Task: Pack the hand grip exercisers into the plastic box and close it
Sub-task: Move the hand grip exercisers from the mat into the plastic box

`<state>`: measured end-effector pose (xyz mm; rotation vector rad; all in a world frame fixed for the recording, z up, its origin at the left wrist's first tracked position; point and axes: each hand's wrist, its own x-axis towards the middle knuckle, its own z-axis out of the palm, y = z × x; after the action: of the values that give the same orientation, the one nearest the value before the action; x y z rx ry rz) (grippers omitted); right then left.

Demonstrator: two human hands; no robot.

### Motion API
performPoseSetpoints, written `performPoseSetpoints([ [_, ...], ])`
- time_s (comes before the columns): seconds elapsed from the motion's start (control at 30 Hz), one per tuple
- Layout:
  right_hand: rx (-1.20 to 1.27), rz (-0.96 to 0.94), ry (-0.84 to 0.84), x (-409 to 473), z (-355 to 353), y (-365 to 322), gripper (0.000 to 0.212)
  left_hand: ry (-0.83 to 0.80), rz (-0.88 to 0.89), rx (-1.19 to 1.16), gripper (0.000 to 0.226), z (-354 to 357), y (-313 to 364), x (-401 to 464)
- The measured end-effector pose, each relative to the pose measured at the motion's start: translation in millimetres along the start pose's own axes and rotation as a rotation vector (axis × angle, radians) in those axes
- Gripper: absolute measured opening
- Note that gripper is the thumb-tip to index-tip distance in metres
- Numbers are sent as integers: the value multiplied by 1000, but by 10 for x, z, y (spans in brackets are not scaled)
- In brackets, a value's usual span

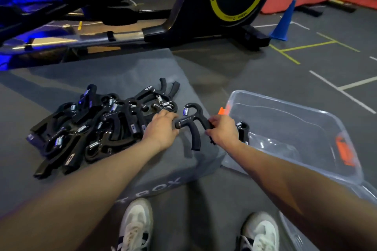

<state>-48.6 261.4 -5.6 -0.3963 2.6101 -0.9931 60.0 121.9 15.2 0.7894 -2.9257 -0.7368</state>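
Between two bare forearms, one black hand grip exerciser [192,123] held up over a grey mat [159,161], its spring end uppermost. Left hand [163,128] curled round the knob end of that exerciser; right hand [221,130] pinching its other handle. Left of both, a heap of black exercisers [98,124] on the mat, tangled, exact count unclear, roughly a dozen. Right of the hands, one clear plastic box [306,128] on the floor, lidless, with orange clips [344,153] and one exerciser [242,130] already inside near its left wall. Below, two white shoes [136,224]. Behind, one exercise bike [224,2] and one blue cone [284,22].
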Motion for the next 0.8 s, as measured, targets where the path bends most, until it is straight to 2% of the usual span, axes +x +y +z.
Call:
performPoseSetpoints([
  [0.37,238,274,242,653,-710,809,14,-64,108,-117,55,550,887,839],
  [0.67,272,537,240,1093,-464,1530,11,-197,150,-159,61,1128,1181,1328],
  [0.8,324,604,188,1256,-289,1736,10,-188,155,-163,63,1289,1187,1518],
])
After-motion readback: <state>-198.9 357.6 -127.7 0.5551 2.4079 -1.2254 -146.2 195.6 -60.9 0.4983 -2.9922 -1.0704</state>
